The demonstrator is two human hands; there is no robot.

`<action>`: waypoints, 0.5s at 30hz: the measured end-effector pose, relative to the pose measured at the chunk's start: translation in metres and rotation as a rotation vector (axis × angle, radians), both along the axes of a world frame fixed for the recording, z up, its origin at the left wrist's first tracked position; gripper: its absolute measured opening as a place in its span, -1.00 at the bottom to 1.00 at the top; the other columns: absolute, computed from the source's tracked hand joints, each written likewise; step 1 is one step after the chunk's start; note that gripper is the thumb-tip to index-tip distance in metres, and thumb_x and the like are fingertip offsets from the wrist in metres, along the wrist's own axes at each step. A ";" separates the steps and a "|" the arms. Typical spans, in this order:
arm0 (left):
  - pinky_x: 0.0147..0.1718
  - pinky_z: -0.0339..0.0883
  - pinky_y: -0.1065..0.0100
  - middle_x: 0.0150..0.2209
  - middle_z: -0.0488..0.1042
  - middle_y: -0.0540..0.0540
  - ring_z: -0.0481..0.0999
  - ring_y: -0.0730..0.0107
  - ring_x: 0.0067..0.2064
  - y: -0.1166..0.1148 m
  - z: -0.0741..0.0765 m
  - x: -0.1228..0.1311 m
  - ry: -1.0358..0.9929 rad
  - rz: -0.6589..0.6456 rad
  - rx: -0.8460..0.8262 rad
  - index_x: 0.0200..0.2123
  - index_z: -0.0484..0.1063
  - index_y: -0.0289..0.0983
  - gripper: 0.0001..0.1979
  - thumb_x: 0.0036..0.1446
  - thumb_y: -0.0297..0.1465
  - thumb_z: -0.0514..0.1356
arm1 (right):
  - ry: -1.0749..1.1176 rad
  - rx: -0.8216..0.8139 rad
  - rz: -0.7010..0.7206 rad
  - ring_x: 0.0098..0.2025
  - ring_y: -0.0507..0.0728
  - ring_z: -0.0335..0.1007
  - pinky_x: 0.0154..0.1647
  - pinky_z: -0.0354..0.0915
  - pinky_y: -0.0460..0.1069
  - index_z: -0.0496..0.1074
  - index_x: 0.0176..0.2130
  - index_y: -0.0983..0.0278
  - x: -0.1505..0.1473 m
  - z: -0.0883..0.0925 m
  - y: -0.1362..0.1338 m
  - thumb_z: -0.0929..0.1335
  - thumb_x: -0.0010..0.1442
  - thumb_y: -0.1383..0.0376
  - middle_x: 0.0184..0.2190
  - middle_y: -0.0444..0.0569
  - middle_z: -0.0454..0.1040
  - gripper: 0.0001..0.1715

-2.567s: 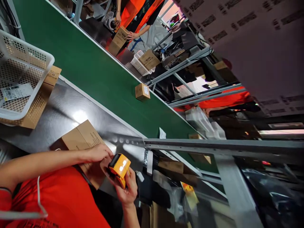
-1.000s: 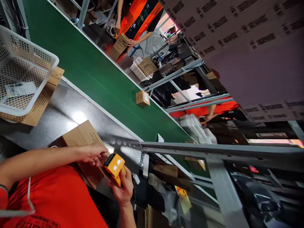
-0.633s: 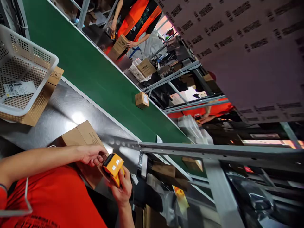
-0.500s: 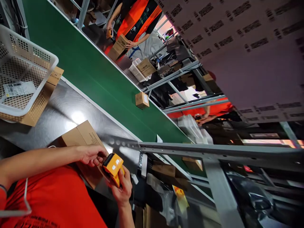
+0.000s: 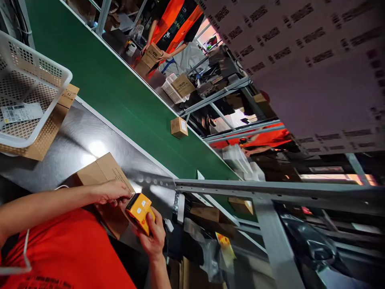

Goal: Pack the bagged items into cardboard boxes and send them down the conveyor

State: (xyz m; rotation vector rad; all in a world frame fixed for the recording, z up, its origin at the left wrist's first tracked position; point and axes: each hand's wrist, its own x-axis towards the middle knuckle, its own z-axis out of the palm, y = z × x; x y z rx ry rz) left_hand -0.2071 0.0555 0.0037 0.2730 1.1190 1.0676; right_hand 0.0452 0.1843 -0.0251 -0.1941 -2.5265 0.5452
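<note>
My right hand (image 5: 153,237) is wrapped round a yellow tape dispenser (image 5: 138,208), its front pressed against the near edge of a brown cardboard box (image 5: 100,173) on the steel table (image 5: 87,138). My left hand (image 5: 111,193) rests on the box top beside the dispenser, fingers curled down on the cardboard, holding it in place. My red shirt hides the box's near side.
A white perforated basket (image 5: 36,72) with a label inside sits on flat cartons (image 5: 45,132) at the left. A small box (image 5: 178,127) rides the green conveyor (image 5: 120,96). A person in an orange vest (image 5: 176,22) handles a box across the belt. A grey metal rail (image 5: 270,188) crosses on the right.
My hands and the dispenser have shifted slightly left along the box edge. The person across the belt has put down a tape tool and now holds their box with both hands.
</note>
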 end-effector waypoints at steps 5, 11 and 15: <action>-0.43 0.34 0.49 -0.46 0.53 0.02 0.52 0.52 -0.44 -0.003 0.002 -0.007 -0.050 0.318 0.013 -0.45 0.25 -0.23 -0.73 0.21 -0.48 0.29 | 0.015 -0.001 -0.003 0.07 0.23 0.58 -0.09 0.60 0.11 0.17 0.52 -0.03 0.000 0.003 0.001 0.35 0.28 0.46 0.17 0.11 0.44 -0.06; -0.34 0.45 0.37 -0.38 0.57 -0.06 0.55 0.44 -0.39 -0.006 -0.006 -0.019 -0.232 0.263 -0.026 -0.34 0.43 -0.29 -0.64 0.21 -0.14 0.42 | -0.023 0.001 0.020 0.10 0.23 0.57 -0.06 0.59 0.10 0.16 0.52 -0.01 0.000 0.006 0.001 0.35 0.31 0.44 0.18 0.12 0.43 -0.09; -0.35 0.39 0.37 -0.36 0.57 -0.04 0.53 0.41 -0.36 -0.003 -0.003 -0.010 -0.353 0.101 -0.003 -0.31 0.52 -0.31 -0.55 0.08 -0.03 0.46 | -0.047 0.017 0.000 0.11 0.22 0.58 -0.06 0.59 0.09 0.14 0.53 -0.03 0.000 0.007 0.002 0.33 0.30 0.47 0.19 0.13 0.42 -0.06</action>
